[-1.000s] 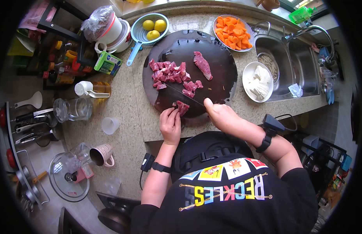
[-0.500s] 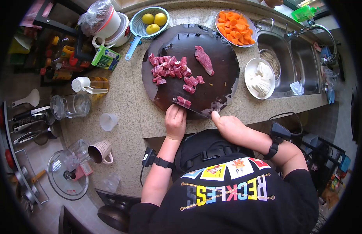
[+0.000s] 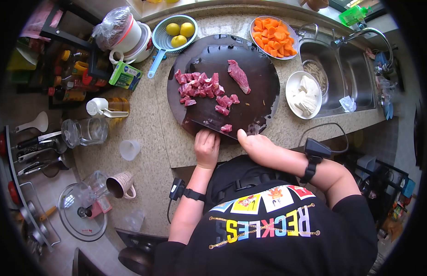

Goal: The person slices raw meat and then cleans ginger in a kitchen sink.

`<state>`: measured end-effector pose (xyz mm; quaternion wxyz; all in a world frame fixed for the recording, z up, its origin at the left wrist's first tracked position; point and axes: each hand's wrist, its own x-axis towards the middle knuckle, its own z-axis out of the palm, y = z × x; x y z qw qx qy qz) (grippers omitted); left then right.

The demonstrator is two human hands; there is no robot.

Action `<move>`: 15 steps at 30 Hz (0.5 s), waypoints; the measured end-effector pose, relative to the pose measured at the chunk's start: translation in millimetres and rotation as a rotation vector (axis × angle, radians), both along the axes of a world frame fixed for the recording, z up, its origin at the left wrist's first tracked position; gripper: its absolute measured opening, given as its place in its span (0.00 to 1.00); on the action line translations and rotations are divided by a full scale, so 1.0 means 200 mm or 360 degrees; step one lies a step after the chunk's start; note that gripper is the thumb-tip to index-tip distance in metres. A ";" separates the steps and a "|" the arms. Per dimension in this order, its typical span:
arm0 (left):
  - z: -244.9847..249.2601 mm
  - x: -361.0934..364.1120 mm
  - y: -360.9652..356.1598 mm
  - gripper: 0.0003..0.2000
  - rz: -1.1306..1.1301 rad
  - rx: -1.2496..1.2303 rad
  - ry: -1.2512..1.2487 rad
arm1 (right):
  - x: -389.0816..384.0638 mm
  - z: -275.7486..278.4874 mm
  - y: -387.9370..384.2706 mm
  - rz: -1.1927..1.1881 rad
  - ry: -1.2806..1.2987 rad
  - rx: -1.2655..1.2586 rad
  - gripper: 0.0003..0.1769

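Note:
A round dark cutting board (image 3: 264,99) carries a heap of diced red meat (image 3: 199,85), a few separate cubes (image 3: 222,110) and one longer strip of meat (image 3: 239,77). At its near edge, my right hand (image 3: 259,148) grips a knife (image 3: 212,127) whose dark blade slants across the board to the left. My left hand (image 3: 207,149) is close behind the blade with fingers curled and pressed together; whatever they hold is hidden. On the far side of the blade, near its right end, lies a small meat cube (image 3: 227,128).
Beyond the board are a blue colander (image 3: 164,42) with lemons and a plate of cut carrots (image 3: 274,37). On the right, a white bowl (image 3: 303,95) of pale pieces stands by the double sink (image 3: 330,87). A mug (image 3: 121,185) and an oil jug (image 3: 108,107) stand left.
The knife and right hand have shifted slightly left. Meat that lay against the blade's middle is no longer there; a small cube now sits farther right. The view has tilted slightly.

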<state>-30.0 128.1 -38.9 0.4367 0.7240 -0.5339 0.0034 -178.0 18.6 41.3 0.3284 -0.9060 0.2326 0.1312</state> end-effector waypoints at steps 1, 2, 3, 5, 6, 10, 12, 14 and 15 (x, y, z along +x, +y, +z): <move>0.00 0.00 0.00 0.09 0.0004 -0.0019 0.0012 | -0.02 0.01 0.00 -0.0004 0.0059 0.0015 0.10; 0.01 0.00 0.01 0.09 0.0004 -0.0022 0.0007 | -0.02 0.00 0.00 0.0010 0.0017 -0.0013 0.12; 0.01 0.01 0.01 0.09 -0.0020 0.0024 0.0037 | -0.01 -0.02 -0.01 0.0008 0.0010 -0.0018 0.12; 0.04 0.02 0.02 0.09 -0.0043 0.0067 0.0053 | 0.05 -0.03 -0.06 0.0070 -0.0087 -0.0061 0.14; 0.06 0.02 0.02 0.08 -0.0041 0.0037 0.0273 | 0.08 -0.03 -0.08 0.0066 -0.0135 -0.0119 0.15; 0.10 0.06 0.08 0.09 0.0278 0.0037 0.0526 | 0.12 -0.01 -0.12 -0.0276 -0.0362 -0.0101 0.12; 0.11 0.08 0.09 0.09 0.0363 0.0065 0.0606 | 0.10 0.01 -0.13 -0.0278 -0.0406 -0.0081 0.12; 0.15 0.06 0.08 0.09 0.0190 0.0251 0.0688 | 0.05 -0.01 -0.14 -0.0293 -0.0453 -0.0053 0.11; 0.16 0.05 0.06 0.09 0.0190 0.0246 0.0684 | 0.03 -0.03 -0.14 -0.0292 -0.0458 -0.0057 0.11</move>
